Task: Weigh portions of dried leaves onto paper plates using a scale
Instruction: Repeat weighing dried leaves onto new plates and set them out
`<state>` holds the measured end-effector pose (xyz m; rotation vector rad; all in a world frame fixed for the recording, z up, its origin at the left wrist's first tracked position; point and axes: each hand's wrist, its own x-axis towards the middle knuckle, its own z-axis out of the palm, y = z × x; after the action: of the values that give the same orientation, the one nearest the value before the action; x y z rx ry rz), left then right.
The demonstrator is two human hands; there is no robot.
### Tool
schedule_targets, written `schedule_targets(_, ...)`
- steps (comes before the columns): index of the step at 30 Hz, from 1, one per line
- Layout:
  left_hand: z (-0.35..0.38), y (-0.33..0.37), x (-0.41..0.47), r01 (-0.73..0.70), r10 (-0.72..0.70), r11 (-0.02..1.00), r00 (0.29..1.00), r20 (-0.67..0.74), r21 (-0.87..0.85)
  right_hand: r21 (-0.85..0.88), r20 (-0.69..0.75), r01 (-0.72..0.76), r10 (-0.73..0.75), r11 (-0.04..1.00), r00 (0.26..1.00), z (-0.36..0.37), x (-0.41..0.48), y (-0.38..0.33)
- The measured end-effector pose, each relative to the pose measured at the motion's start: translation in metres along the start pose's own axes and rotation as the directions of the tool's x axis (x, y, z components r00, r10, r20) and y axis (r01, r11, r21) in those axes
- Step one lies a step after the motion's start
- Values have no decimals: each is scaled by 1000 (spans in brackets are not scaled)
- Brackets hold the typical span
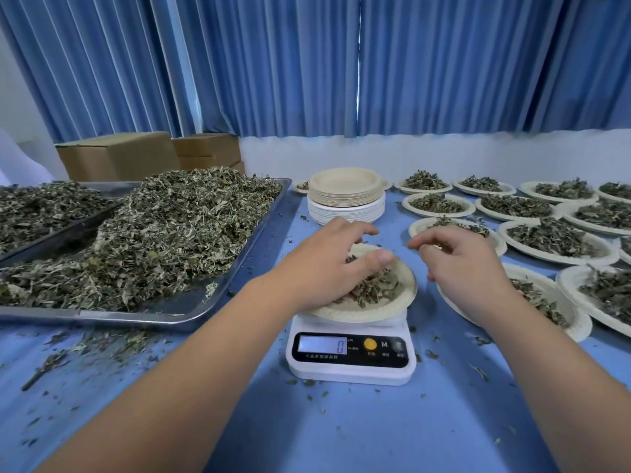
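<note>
Behind the scale (350,360), stacked empty plates (345,196) stand between tray (136,317) and filled plates (556,258).

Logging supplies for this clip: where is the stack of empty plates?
In the head view the stack of empty plates sits centre, beyond the scale, between the metal tray on the left and the filled plates on the right.
</note>
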<state>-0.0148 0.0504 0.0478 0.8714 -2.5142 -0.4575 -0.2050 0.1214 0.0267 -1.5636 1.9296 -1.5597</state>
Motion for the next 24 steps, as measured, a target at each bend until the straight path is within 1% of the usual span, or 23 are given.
schedule_targets(2,-4,0,-5,-35,34,998,999,-23,-50,-4,-1,-2,2,1000,1000,0,0,0)
schedule_targets(4,-8,-1,-10,-67,56,988,995,-86,-138,-14,-2,-5,5,1000,1000,0,0,-1)
schedule_targets(7,-9,0,-17,-59,21,945,993,-120,-321,-14,-4,-11,10,1000,1000,0,0,-2)
schedule_targets(9,-9,2,-20,-70,18,916,991,-134,-395,-20,-1,-5,5,1000,1000,0,-1,-3)
schedule_targets(11,-13,-1,-20,-103,23,917,978,-207,-385,-27,1,-2,3,1000,1000,0,-2,-3)
schedule_targets(13,-23,-13,-17,-112,21,954,950,-311,-277,-21,-1,-5,5,1000,1000,0,-2,-3)
schedule_targets(14,-29,-23,-16,-86,13,978,934,-356,-191,-16,-1,-7,7,1000,1000,0,-1,-2)
schedule_targets(16,-44,-50,-17,25,-21,1000,915,-402,4,-14,-4,-7,7,1000,1000,0,-1,-3)
schedule_targets(18,-54,-81,-21,191,-121,971,911,-394,143,-17,-10,-2,1,1000,1000,1,0,-3)
schedule_targets(19,-57,-96,-25,279,-198,944,906,-374,176,-17,-12,1,-1,1000,1000,2,0,-3)
schedule_targets(20,-59,-108,-29,358,-284,917,897,-338,178,-15,-12,4,-4,1000,1000,2,0,-3)
schedule_targets(22,-61,-125,-34,481,-449,866,868,-214,134,-20,-5,11,-11,1000,1000,3,-1,-3)
schedule_targets(24,-61,-132,-37,569,-565,809,822,-75,145,-36,10,17,-17,999,1000,4,-1,-2)
